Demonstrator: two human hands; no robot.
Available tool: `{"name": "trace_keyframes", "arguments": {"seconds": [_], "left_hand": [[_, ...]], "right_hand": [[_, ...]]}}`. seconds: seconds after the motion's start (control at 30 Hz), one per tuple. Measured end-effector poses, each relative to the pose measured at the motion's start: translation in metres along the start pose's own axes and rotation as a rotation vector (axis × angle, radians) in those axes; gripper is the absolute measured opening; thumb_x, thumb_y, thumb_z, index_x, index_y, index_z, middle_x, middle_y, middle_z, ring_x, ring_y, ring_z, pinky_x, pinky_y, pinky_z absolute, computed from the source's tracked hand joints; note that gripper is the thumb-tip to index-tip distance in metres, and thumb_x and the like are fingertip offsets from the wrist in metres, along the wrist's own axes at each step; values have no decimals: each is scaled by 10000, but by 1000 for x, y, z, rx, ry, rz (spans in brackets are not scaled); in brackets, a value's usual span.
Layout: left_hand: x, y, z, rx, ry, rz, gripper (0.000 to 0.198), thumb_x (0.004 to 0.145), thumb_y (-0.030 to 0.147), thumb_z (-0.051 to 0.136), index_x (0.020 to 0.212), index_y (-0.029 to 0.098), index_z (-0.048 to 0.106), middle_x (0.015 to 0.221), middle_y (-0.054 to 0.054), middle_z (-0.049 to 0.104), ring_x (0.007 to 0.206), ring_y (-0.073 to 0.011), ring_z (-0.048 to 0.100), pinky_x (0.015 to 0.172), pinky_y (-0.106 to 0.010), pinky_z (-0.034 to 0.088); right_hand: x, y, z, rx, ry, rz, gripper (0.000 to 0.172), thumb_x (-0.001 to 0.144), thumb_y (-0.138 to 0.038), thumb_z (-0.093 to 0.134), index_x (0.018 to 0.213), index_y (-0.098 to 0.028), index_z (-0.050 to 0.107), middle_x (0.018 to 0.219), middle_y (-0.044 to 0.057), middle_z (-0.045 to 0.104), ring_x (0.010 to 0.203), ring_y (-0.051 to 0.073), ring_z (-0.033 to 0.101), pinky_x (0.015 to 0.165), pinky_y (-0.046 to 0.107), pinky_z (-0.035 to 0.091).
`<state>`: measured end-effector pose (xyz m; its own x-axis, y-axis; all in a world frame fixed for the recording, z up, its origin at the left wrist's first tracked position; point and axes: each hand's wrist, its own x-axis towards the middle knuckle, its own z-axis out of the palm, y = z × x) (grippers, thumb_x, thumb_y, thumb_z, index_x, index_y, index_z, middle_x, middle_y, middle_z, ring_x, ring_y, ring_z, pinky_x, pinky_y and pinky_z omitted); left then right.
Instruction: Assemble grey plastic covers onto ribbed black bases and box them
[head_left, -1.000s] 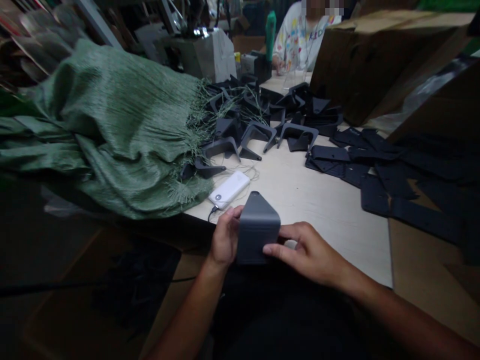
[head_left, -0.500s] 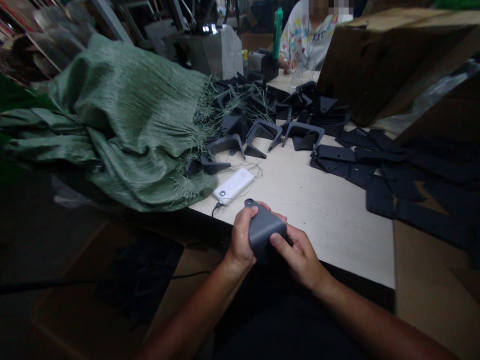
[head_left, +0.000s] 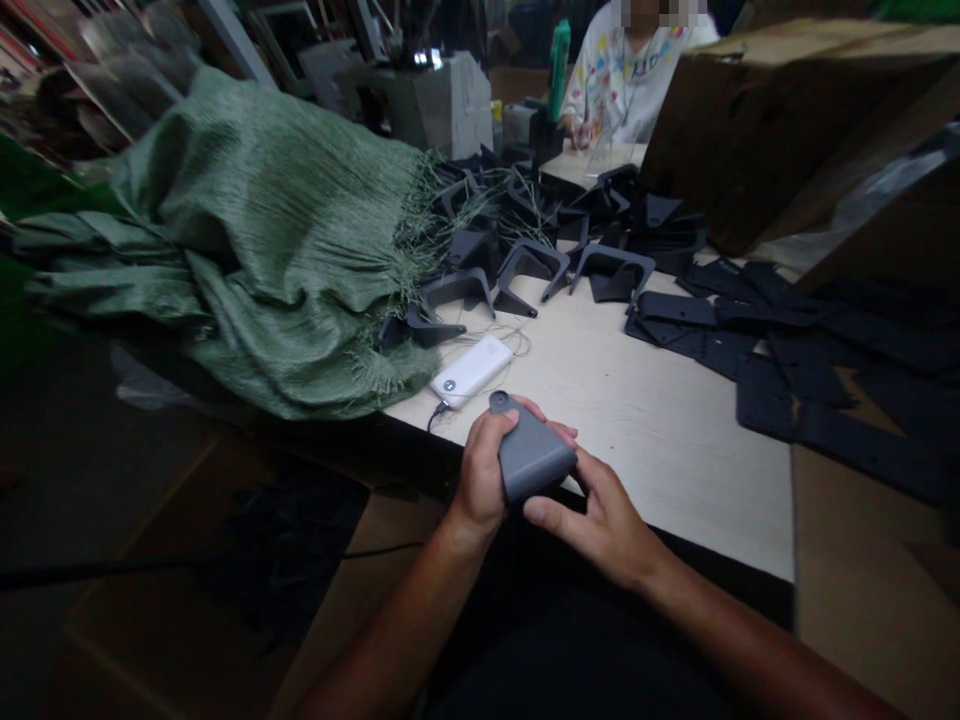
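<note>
left hand clamped on grey plastic bracket, right hand closed on its lower corner | bracket held over table edge | white power bank just ahead | green woven sack, black brackets beyond

The white T-shirt on the person across the counter has dark letters on its chest, seemingly "KID", among colourful prints. The white power bank shows one small round mark, too small to read.
</note>
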<state>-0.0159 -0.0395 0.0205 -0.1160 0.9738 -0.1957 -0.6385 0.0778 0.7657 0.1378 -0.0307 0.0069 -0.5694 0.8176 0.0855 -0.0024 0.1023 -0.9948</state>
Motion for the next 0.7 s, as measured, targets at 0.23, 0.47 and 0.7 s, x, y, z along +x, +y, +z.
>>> {"name": "trace_keyframes", "arguments": {"seconds": [0.23, 0.47, 0.7], "left_hand": [[8, 14, -1, -183, 173, -189, 242, 795, 398, 604, 902, 182, 629, 750, -99, 776, 716, -296, 751, 693, -399, 590], [7, 7, 4, -154, 219, -199, 290, 789, 439, 609, 911, 177, 631, 710, -82, 751, 760, -314, 765, 751, -423, 607], [-8, 3, 21, 204, 89, 208, 228, 953, 365, 515, 958, 188, 659, 855, -83, 771, 858, -281, 726, 813, -380, 566]], "right_hand": [[5, 2, -22, 161, -142, 193, 307, 988, -440, 701, 1193, -224, 776, 1106, 55, 783, 1029, 231, 716, 937, 340, 539], [3, -1, -31, 232, -123, 266, 330, 926, -479, 769, 1093, -197, 810, 961, 54, 800, 872, 213, 722, 822, 326, 560], [2, -23, -9, 147, 11, 31, 477, 954, -463, 744, 1369, -234, 692, 1458, 78, 658, 1385, 307, 562, 1236, 441, 363]]}}
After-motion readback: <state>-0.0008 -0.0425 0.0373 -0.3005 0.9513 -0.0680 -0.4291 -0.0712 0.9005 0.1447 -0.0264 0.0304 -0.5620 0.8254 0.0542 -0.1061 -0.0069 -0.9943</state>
